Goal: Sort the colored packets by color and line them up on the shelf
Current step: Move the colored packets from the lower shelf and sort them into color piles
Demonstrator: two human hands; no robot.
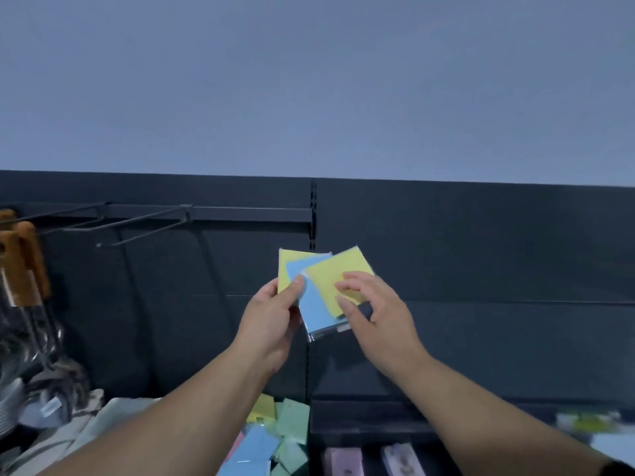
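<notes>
Dark shelving (481,252) behind, sorting appears early: left hand (271,317) grips fanned yellow-blue plastic packets (312,307), right hand (381,321) pinches front yellow packet (338,269), mixed pile (275,434) unsorted below.

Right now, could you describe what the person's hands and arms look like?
Left hand and right hand are bare: no gloves or rings visible. Both forearms are uncovered. Something dark by the frame corner on the right arm may be a sleeve.

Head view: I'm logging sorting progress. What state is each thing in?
Rear yellow square packet: held in left hand.
Blue square packet: under left thumb, fanned.
Front yellow square packet: pinched by right hand.
Loose pile of coloured packets: unsorted, below.
</notes>
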